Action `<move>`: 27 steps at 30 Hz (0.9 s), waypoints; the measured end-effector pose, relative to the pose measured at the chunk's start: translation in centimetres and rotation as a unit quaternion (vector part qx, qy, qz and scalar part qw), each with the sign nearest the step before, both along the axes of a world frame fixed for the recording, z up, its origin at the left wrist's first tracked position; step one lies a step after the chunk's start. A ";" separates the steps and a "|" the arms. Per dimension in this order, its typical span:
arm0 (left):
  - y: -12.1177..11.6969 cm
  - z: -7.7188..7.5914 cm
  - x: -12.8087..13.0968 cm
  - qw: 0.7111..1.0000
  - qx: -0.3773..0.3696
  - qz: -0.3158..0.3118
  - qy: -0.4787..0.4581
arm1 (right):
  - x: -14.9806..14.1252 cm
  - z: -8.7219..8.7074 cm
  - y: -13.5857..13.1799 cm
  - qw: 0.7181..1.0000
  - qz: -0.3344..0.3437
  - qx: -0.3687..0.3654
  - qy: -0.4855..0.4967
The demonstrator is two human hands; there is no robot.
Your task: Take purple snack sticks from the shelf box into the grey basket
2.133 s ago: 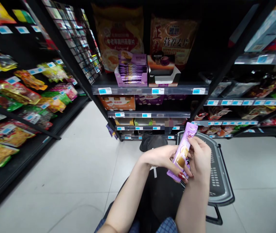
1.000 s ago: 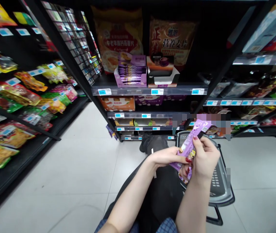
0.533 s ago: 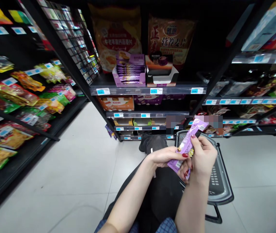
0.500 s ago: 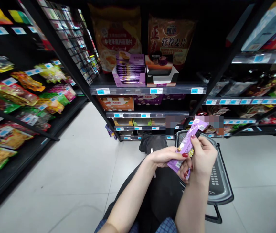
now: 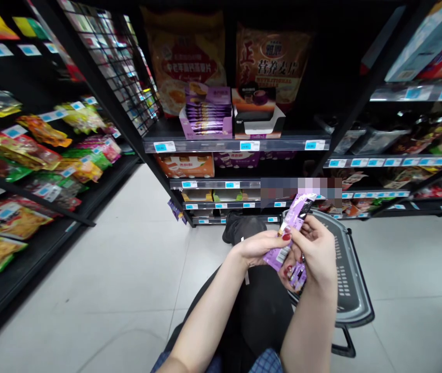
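A slim purple drink-powder sachet [image 5: 293,217] lies slanted across both hands, its printed back with a barcode facing up. My left hand [image 5: 262,247] is closed on its lower half, thumb on top. My right hand [image 5: 320,251] pinches it from the right, and its thumb tip meets my left thumb near the middle. Below them, a second crumpled-looking purple packet [image 5: 297,277] shows between the fingers; which hand bears it I cannot tell. Pixelated blocks blur the sachet's top end.
A grey shopping basket [image 5: 355,274] stands right of my knees. Ahead, a shelf holds a purple box of sachets [image 5: 206,122], an orange-and-black carton [image 5: 259,116] and cereal bags [image 5: 271,62]. Snack racks [image 5: 15,212] line the left side. Pale floor tiles [image 5: 120,269] lie between.
The sachet has been turned from its pictured front to its printed back. Lately it has shifted left, and my right hand has moved left with its thumb sliding down the wrapper.
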State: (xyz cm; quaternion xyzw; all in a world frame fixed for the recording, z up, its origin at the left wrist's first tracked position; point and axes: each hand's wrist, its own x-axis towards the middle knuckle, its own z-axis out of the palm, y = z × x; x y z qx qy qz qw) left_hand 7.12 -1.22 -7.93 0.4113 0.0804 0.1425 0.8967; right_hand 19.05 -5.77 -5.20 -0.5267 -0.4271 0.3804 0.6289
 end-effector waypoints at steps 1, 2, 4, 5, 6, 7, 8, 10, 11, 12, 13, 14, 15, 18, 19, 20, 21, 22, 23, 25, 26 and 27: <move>0.0 0.1 -0.1 1.000 0.010 -0.003 0.004 | 0.0 0.1 -0.1 1.000 0.006 -0.007 -0.003; 0.1 0.1 -0.2 1.000 0.021 -0.005 0.011 | 0.0 0.2 -0.2 1.000 0.012 -0.012 -0.006; 0.2 0.3 -0.5 0.999 0.046 -0.010 0.027 | 0.1 0.3 -0.3 1.000 0.017 -0.014 -0.018; 0.2 0.3 -0.6 0.998 0.058 -0.014 0.031 | 0.1 0.3 -0.4 0.999 0.019 -0.012 -0.027; 0.3 0.4 -0.8 0.997 0.068 -0.017 0.034 | 0.2 0.2 -0.4 0.999 0.021 -0.007 -0.036; 0.3 0.5 -1.0 0.996 0.075 -0.021 0.036 | 0.2 0.2 -0.4 0.999 0.024 -0.002 -0.043; 0.3 0.5 -1.1 0.996 0.080 -0.024 0.038 | 0.3 0.1 -0.4 0.999 0.026 0.003 -0.047; 0.4 0.6 -1.3 0.995 0.085 -0.028 0.037 | 0.3 0.0 -0.5 0.998 0.030 0.010 -0.052; 0.4 0.6 -1.4 0.995 0.086 -0.029 0.034 | 0.3 0.0 -0.5 0.998 0.030 0.011 -0.054; 0.4 0.6 -1.4 0.995 0.088 -0.031 0.029 | 0.3 0.0 -0.5 0.998 0.031 0.012 -0.055; 0.3 0.7 -1.4 0.995 0.089 -0.031 0.025 | 0.2 0.1 -0.5 0.998 0.030 0.012 -0.057; 0.3 0.7 -1.3 0.995 0.090 -0.031 0.024 | 0.2 0.1 -0.5 0.998 0.030 0.011 -0.059; 0.3 0.7 -1.3 0.995 0.089 -0.029 0.027 | 0.1 0.2 -0.5 0.998 0.028 0.008 -0.059; 0.3 1.1 -1.5 0.996 0.071 -0.021 0.048 | -0.2 0.3 -0.4 0.999 0.011 0.003 -0.043; 0.4 1.3 -1.7 0.996 0.066 -0.004 0.056 | -0.3 0.2 -0.2 0.999 -0.006 0.009 -0.030; 0.4 1.5 -2.0 0.995 0.067 0.022 0.065 | -0.4 0.1 -0.1 0.999 -0.030 0.019 -0.016; 0.5 1.7 -2.3 0.993 0.073 0.055 0.078 | -0.4 -0.1 0.0 0.998 -0.059 0.031 -0.003; 0.5 2.0 -2.6 0.988 0.085 0.090 0.093 | -0.4 -0.2 0.2 0.995 -0.091 0.041 0.008; 0.6 2.3 -2.9 0.981 0.102 0.122 0.111 | -0.3 -0.4 0.4 0.991 -0.122 0.050 0.017; 0.6 2.8 -3.6 0.965 0.130 0.174 0.150 | -0.3 -0.6 0.6 0.983 -0.169 0.065 0.041; 0.7 3.0 -3.8 0.956 0.139 0.200 0.165 | -0.3 -0.6 0.7 0.978 -0.185 0.076 0.059; 0.7 3.2 -4.0 0.947 0.143 0.231 0.173 | -0.3 -0.5 0.8 0.973 -0.196 0.088 0.081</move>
